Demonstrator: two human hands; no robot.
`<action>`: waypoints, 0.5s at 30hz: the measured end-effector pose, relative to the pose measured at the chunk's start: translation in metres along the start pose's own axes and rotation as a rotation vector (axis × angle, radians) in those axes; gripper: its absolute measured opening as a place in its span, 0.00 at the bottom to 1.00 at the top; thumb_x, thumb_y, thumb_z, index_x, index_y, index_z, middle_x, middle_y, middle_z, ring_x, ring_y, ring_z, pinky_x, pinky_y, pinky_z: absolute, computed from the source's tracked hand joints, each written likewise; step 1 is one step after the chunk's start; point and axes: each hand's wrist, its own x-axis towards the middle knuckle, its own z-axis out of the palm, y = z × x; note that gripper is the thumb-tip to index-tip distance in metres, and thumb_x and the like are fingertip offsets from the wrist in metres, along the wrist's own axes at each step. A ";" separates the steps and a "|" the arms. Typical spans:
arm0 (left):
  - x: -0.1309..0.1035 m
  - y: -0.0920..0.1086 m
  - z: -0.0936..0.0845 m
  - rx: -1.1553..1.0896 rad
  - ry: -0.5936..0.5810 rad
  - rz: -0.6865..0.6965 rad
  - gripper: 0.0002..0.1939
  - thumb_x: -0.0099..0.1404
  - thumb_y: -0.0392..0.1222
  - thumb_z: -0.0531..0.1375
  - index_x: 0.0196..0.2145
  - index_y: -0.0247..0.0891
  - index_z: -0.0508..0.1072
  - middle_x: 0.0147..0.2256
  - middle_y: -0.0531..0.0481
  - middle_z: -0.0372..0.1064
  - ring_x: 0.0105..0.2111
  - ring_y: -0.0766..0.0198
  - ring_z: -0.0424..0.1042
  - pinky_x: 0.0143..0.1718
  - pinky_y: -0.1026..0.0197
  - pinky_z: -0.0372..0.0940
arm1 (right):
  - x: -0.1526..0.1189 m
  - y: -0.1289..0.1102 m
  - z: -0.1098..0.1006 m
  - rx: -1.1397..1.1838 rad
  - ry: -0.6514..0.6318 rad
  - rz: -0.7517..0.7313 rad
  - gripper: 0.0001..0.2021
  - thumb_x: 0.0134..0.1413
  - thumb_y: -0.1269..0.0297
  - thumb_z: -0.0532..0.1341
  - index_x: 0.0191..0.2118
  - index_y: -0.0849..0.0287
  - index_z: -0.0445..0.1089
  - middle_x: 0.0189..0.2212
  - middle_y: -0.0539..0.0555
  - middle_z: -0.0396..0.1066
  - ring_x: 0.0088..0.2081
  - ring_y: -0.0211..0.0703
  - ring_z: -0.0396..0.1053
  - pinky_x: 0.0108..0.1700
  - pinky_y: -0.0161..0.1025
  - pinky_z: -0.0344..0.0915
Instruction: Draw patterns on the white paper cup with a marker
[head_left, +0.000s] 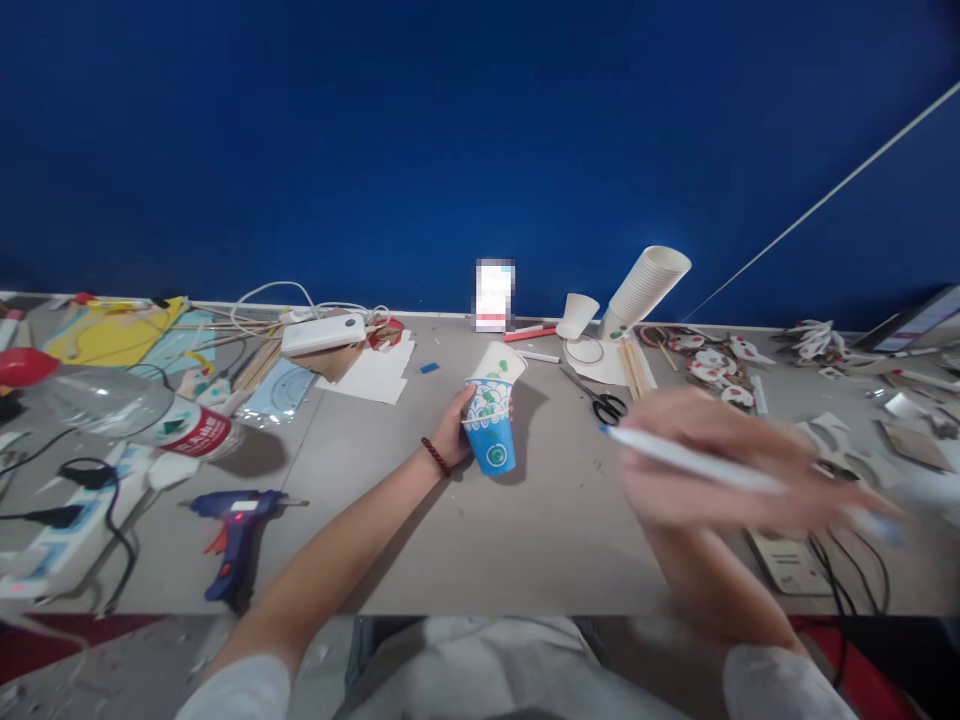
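My left hand [455, 430] is closed around a short nest of paper cups [491, 452] over the middle of the table. The lowest cup is blue with a white ring mark, the one above has blue scallop patterns, and the top one is white with green marks. My right hand [712, 460], smeared by motion, is raised at the right. In it is a white marker [694, 460] with a blue tip pointing left. A blurred pale blue-ended piece [877, 524] shows by the right side of that hand; what it is I cannot tell.
Black scissors [606, 406], a single white cup [577, 316] and a tall leaning cup stack [646, 290] are behind my right hand. A glue gun [238, 530], a plastic bottle [112, 405] and a power strip [82, 530] lie left. A blue wall [375, 150] stands behind.
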 end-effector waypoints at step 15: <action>0.007 0.010 -0.005 0.027 0.053 0.114 0.14 0.65 0.47 0.60 0.41 0.34 0.77 0.31 0.45 0.79 0.35 0.54 0.79 0.48 0.51 0.71 | -0.044 0.061 0.068 0.013 -0.097 0.475 0.13 0.58 0.51 0.62 0.29 0.54 0.67 0.20 0.49 0.71 0.24 0.43 0.71 0.27 0.39 0.68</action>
